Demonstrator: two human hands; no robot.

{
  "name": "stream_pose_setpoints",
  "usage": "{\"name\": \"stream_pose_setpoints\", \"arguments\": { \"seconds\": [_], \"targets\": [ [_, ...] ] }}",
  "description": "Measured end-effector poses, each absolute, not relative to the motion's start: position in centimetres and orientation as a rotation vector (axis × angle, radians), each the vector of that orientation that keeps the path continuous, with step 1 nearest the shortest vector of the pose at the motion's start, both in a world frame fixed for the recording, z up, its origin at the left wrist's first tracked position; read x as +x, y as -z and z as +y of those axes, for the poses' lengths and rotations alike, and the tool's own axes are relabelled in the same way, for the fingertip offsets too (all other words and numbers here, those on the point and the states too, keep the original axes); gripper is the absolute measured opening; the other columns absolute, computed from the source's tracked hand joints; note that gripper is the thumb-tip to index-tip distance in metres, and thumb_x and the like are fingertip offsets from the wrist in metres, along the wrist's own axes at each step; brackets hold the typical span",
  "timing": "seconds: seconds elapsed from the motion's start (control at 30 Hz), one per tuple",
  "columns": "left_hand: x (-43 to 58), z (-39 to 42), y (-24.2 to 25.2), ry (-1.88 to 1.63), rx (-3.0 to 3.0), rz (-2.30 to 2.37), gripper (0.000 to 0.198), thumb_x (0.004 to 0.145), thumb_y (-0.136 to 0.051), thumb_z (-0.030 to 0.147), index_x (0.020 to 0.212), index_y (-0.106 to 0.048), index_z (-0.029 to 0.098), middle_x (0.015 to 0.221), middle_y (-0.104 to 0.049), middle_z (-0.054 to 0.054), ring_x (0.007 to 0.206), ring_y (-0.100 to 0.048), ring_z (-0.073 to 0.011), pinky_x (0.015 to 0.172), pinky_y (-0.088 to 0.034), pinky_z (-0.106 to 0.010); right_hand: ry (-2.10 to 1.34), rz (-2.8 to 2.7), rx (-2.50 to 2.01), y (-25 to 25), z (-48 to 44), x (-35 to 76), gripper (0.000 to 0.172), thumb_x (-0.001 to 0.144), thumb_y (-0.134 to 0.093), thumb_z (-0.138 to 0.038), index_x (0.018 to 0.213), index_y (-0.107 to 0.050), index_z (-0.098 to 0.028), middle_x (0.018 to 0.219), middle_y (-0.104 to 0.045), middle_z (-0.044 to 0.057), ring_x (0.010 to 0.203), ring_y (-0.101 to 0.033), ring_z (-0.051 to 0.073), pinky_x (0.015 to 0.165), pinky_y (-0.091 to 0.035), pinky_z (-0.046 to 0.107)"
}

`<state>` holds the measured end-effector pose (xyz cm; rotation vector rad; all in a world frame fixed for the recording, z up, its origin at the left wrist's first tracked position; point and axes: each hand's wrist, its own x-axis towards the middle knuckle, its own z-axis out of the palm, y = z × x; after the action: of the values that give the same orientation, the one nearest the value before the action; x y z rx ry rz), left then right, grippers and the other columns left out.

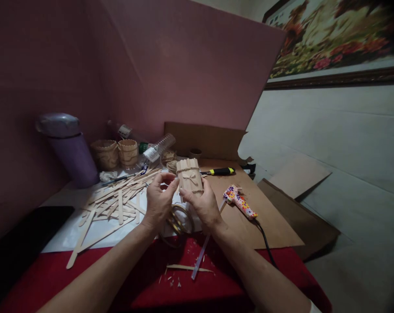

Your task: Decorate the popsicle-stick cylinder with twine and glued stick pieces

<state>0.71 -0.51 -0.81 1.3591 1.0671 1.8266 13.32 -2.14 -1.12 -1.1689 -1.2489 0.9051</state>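
Observation:
A small cup made of upright craft sticks is raised over the table, with twine round its top and bottom and a petal-shaped ornament on its front. My right hand grips it from the lower right, thumb across the lower front. At its left side, my left hand is closed in a pinch beside the twine; whatever its fingertips hold is too small to make out. Below the hands lie rolls of tape, partly hidden. Loose craft sticks are heaped on white paper to the left.
A flowered glue gun lies on cardboard, its cord hanging over the front. Behind are a yellow-black utility knife, twine balls, plastic bottles, two decorated cups and a purple tumbler. A glue stick rests near scraps.

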Motion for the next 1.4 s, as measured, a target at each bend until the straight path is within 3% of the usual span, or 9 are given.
{"name": "stream_pose_setpoints", "arguments": {
  "seconds": [0.3,0.57,0.9,1.07,1.4],
  "targets": [
    [0.3,-0.7,0.9,-1.844,1.940,1.191,0.007,0.079,-0.065,0.020,0.077,-0.071,0.018,0.075,-0.071,-0.004,0.070,-0.061,-0.0185,0.067,-0.047,-0.033,-0.564,-1.363,-1.330,1.1,-2.4,13.2,0.075,0.065,-0.076,-0.041,0.131,-0.047,-0.020,0.124,-0.065,0.014,0.113,-0.063,0.031,0.093,-0.051,0.043],
    [0.2,-0.9,1.2,-1.847,2.203,1.286,0.008,0.082,-0.061,0.016,0.080,-0.068,0.017,0.077,-0.071,-0.006,0.070,-0.061,-0.0198,0.067,-0.048,-0.034,-0.375,-1.471,-1.373,1.5,-2.7,12.9,0.088,0.067,-0.071,-0.037,0.143,-0.036,-0.008,0.140,-0.051,0.025,0.130,-0.050,0.037,0.106,-0.042,0.051],
    [0.2,-0.8,1.0,-1.798,2.418,1.351,0.009,0.083,-0.054,0.014,0.077,-0.056,0.019,0.072,-0.063,-0.006,0.071,-0.057,-0.0225,0.069,-0.045,-0.036,-0.332,-1.518,-1.350,1.7,-3.1,12.9,0.086,0.072,-0.070,-0.036,0.144,-0.034,-0.008,0.142,-0.049,0.025,0.134,-0.047,0.035,0.109,-0.040,0.051],
    [0.5,-0.9,1.2,-1.764,2.445,1.441,0.011,0.083,-0.050,0.013,0.076,-0.051,0.022,0.072,-0.060,-0.005,0.072,-0.055,-0.0229,0.070,-0.042,-0.037,-0.376,-1.485,-1.373,1.6,-3.1,12.8,0.092,0.072,-0.072,-0.044,0.146,-0.031,-0.008,0.145,-0.045,0.027,0.137,-0.042,0.038,0.110,-0.037,0.053],
    [1.6,-1.8,1.3,-1.681,2.493,1.441,0.015,0.082,-0.049,0.010,0.074,-0.048,0.023,0.072,-0.058,-0.005,0.074,-0.052,-0.0241,0.072,-0.040,-0.038,-0.462,-1.413,-1.442,1.8,-2.4,12.8,0.086,0.073,-0.068,-0.041,0.146,-0.033,-0.011,0.144,-0.048,0.024,0.133,-0.047,0.038,0.107,-0.040,0.051]
  ]
}}
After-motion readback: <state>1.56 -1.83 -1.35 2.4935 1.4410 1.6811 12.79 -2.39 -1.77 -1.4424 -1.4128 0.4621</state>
